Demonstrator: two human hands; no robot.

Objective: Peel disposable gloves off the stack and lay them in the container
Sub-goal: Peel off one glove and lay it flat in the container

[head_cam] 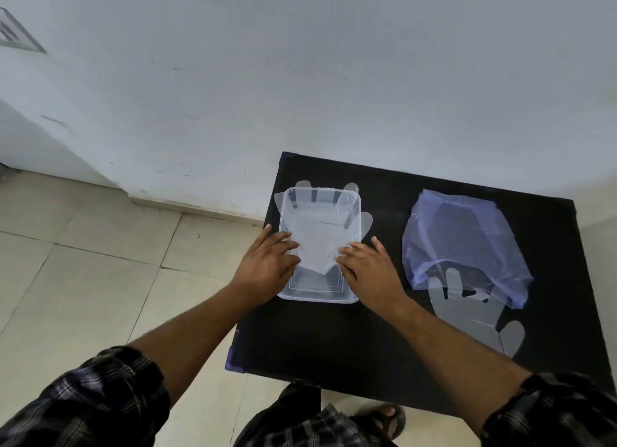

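A clear rectangular plastic container (317,294) sits at the left of a small black table (334,340). A translucent disposable glove (317,243) lies in it, its fingers draped over the far and right rims. My left hand (267,263) rests on the container's left rim with fingertips on the glove's cuff. My right hand (367,266) presses the cuff's right edge with fingers spread. To the right, a stack of gloves (474,310) pokes out of a bluish plastic bag (467,239).
The table stands against a white wall (334,79). Beige floor tiles (100,263) lie to the left. My sandalled foot (384,420) shows under the table's near edge.
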